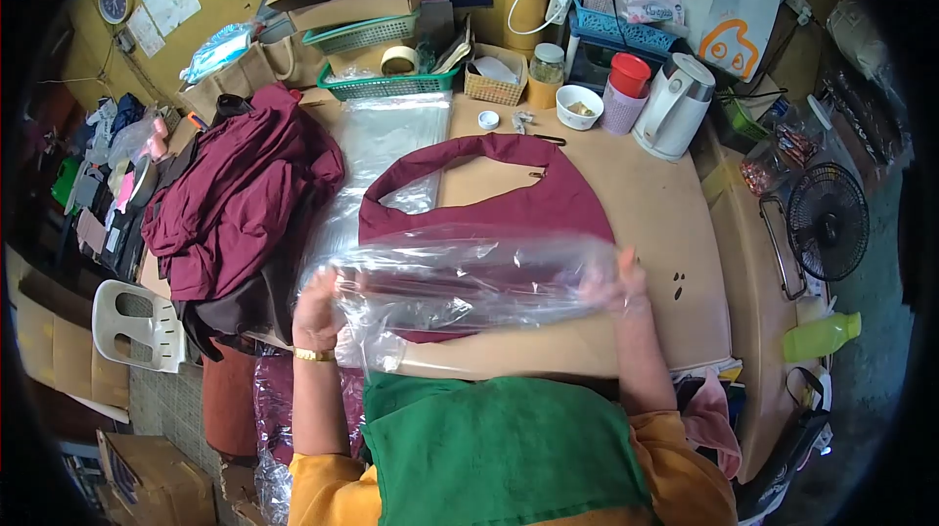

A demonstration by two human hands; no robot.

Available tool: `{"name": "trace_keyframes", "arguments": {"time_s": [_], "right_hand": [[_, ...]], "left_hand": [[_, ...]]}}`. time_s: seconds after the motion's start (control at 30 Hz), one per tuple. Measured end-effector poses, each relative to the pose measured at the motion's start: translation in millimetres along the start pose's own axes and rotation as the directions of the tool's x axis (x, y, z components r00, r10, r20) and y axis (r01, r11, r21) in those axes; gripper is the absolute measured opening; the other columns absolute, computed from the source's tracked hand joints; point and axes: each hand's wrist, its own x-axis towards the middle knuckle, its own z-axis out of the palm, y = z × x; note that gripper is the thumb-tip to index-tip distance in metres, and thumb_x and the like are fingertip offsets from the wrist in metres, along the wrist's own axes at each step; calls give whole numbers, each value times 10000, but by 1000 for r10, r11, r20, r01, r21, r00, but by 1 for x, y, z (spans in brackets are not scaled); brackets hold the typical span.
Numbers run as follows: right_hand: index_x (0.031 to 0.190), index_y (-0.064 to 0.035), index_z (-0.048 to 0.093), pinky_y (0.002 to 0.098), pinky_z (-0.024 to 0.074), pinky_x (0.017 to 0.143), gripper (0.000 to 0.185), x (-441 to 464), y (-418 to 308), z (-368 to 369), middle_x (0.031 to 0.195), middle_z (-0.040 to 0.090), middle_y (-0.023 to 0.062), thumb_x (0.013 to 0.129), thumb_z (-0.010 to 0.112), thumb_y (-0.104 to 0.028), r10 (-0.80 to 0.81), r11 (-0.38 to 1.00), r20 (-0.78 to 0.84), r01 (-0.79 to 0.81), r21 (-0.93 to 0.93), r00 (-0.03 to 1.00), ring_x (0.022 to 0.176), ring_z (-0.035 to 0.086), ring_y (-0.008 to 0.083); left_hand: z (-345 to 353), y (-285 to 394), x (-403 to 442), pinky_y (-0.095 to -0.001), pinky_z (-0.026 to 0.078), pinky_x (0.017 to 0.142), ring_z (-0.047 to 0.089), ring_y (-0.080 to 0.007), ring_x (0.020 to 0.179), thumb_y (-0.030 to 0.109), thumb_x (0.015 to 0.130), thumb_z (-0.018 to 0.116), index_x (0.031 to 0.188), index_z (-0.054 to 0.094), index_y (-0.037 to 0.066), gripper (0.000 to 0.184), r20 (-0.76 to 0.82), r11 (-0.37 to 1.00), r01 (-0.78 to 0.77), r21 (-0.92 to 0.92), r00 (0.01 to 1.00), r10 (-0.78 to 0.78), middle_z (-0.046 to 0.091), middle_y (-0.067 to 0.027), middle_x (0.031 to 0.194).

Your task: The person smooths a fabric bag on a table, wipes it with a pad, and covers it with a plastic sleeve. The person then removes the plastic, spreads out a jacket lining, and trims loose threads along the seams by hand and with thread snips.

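A clear plastic bag is stretched sideways between my two hands, low over the front part of a maroon shoulder bag. My left hand, with a gold band at the wrist, grips the plastic at its left end. At the right end my right hand is closed on it, its fingers partly under the film and slightly blurred. The maroon bag lies flat on the table, its strap looped toward the back. Plastic covers much of its lower half.
A stack of clear plastic bags lies left of the shoulder bag. Beyond it is a heap of maroon cloth bags. Green baskets, a bowl, a red cup and a white kettle line the back. A fan stands right.
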Motion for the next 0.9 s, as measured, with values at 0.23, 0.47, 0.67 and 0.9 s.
{"name": "trace_keyframes", "arguments": {"time_s": [0.23,0.47,0.67,0.9], "right_hand": [[804,-47,670,487,517,659,353,-12,-21,27,766,659,125,899,654,-387,-13,945,89,41,-326,996,718,646,284],[1125,-56,629,454,483,885,385,64,-65,43,969,648,92,981,515,-394,-304,719,-164,113,-685,938,881,627,230],[1412,-238,506,643,50,1156,598,51,-6,13,1558,303,164,895,591,-528,-34,-704,-289,-228,-672,957,1465,198,379],[1477,-263,415,709,32,1110,664,12,32,36,1589,203,190,907,533,-581,-190,-729,-369,-383,-567,910,1472,115,423]], "left_hand": [[12,29,-13,-344,498,879,636,-190,980,273,877,705,1337,479,-80,622,388,871,17,491,891,-236,648,-133,1106],[14,52,14,-296,489,856,627,-147,904,84,891,654,1068,652,-28,210,406,894,-306,327,900,160,670,-131,991],[90,-67,2,-545,155,1158,355,-463,1348,258,917,605,1493,320,7,691,353,-276,-263,925,863,361,386,-311,1438],[42,-88,33,-660,95,1125,316,-488,1352,293,948,555,1490,289,-31,685,98,-497,95,863,932,349,396,-285,1449]]}}
